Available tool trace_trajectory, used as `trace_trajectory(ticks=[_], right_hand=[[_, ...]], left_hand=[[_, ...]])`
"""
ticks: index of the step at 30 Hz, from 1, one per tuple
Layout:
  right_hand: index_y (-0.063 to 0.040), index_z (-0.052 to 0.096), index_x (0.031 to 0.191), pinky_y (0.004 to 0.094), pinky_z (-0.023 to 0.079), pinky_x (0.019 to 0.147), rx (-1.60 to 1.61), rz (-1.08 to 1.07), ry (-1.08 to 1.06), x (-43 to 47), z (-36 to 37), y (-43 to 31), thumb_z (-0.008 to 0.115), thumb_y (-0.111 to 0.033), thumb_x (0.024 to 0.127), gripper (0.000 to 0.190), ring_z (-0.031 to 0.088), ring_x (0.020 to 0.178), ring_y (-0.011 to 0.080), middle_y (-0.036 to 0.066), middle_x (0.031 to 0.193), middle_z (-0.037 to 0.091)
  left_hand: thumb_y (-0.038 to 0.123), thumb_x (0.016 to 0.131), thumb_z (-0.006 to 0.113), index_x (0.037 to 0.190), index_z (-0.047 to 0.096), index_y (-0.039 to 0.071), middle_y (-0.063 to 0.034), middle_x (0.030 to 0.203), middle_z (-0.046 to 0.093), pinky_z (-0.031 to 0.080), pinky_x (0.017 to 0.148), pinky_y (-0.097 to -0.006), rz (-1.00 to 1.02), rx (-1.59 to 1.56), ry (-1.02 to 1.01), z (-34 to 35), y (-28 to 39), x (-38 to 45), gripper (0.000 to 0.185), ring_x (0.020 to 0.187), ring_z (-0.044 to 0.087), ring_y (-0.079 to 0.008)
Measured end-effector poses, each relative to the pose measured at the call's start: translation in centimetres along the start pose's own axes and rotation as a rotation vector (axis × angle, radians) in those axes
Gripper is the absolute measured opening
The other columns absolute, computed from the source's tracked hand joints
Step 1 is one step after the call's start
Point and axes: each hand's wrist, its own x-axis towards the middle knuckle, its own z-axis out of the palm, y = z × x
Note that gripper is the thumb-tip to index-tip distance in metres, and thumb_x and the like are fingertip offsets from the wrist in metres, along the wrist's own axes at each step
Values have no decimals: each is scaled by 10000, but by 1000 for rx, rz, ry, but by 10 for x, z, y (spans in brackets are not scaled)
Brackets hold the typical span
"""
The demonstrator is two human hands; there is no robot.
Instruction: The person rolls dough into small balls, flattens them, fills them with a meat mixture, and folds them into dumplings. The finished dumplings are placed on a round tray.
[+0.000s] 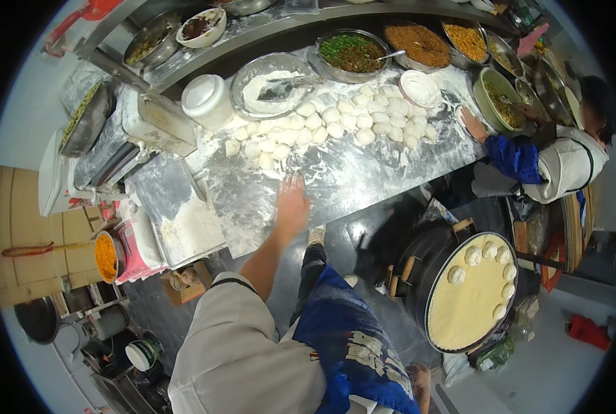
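Note:
My left hand (pixel 292 202) rests palm down near the front edge of a floured metal table (pixel 349 176), with nothing in it. Just beyond its fingertips lie many small pieces of white dough (pixel 313 122), dusted with flour. Behind them, a metal bowl of flour (pixel 253 93) holds a dark-bladed scraper (pixel 275 89). A white lidded tub (pixel 207 101) stands left of that bowl, and a small bowl of flour (pixel 420 89) right of the dough. What appears to be my right hand (pixel 419 383) hangs low beside the blue apron (pixel 357 346), partly hidden; its fingers are unclear.
Bowls of fillings, one with chopped greens (pixel 352 54), line the back under a metal shelf (pixel 209 44). At right a co-worker (pixel 561 160) reaches to a green bowl (pixel 499 98). A round steamer (pixel 471 295) holding several pleated buns stands lower right. A flour-covered tray (pixel 191 233) sits left.

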Motion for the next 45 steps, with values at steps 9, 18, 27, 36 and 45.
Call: trace_trajectory(ticks=[9,18,27,36,45], right_hand=[[67,721,1211,417,660,678,-29,-103,-110,108,-6,143,632,-153,1034,296,796,851,299,210,1020,774],[73,662,1320,402,651,704,-152,-169,-169,26,53,-107,668,-197,1039,390,796,863,313,221,1101,767],[33,674,1334,423,630,751,-282,-394,-279,25,72,-145,698,-256,998,443,782,889,308,203,1080,776],[70,635,1348,452,661,782,-335,-441,-241,61,37,-75,654,-218,1031,428,788,922,347,243,1114,761],[55,704,1178,453,675,747,-131,-202,-319,170,-22,108,612,-122,1015,258,788,852,329,215,1058,765]], left_hand=[[489,1061,605,1695,290,-14,-314,1751,276,137,1328,-639,41,142,-414,-13,36,-16,868,1638,233,-455],[364,1043,649,1564,542,98,-226,1685,421,222,1311,-608,48,-158,-43,40,7,42,594,1580,353,-434],[174,790,889,1216,715,20,-231,1166,744,573,996,-505,-352,-449,-210,-14,-28,35,485,1135,707,-437],[243,953,758,1533,500,-60,-308,1525,561,423,1192,-531,-213,-134,199,-65,-117,-27,704,1443,524,-462],[379,1028,661,1664,284,-110,-339,1749,251,172,1335,-580,-209,-68,-53,-43,-70,-50,886,1626,219,-498]])
